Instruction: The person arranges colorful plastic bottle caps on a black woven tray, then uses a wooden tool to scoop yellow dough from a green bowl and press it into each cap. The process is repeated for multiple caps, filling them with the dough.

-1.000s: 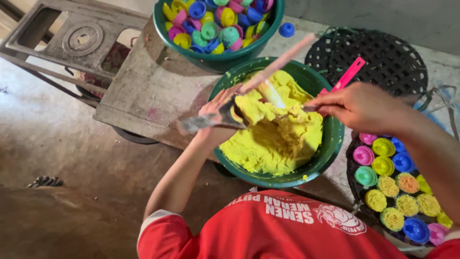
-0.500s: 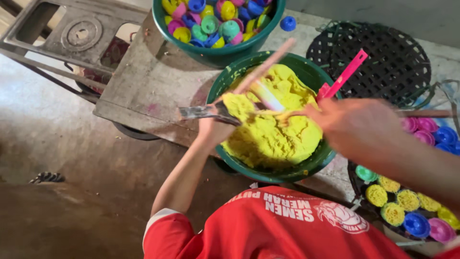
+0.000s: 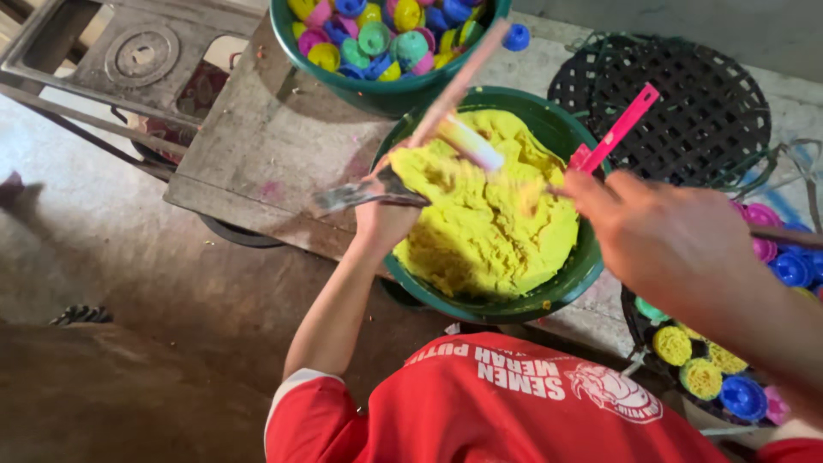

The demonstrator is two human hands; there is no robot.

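A green bowl (image 3: 590,261) full of yellow dough (image 3: 493,236) stands on a worn wooden table (image 3: 274,146) in front of me. At the bowl's left rim, my left hand (image 3: 386,214) is shut on a metal utensil (image 3: 343,197) that sticks out to the left. A long pale stick (image 3: 454,86) rises from the same grip. My right hand (image 3: 677,244) hovers over the bowl's right rim, fingers curled around a thin dark stick (image 3: 789,236). A blurred white and yellow piece (image 3: 471,144) lies over the dough.
A second green bowl (image 3: 386,99) of coloured plastic moulds (image 3: 377,39) stands behind. A pink plastic tool (image 3: 617,133) leans on the dough bowl. A black woven tray (image 3: 686,94) lies at the right, with dough-filled moulds (image 3: 703,377) below it. A metal stove (image 3: 129,51) is far left.
My right hand has dropped lower and nearer over the bowl's right side. The left hand stays at the left rim with the utensil, and the view has shifted slightly.
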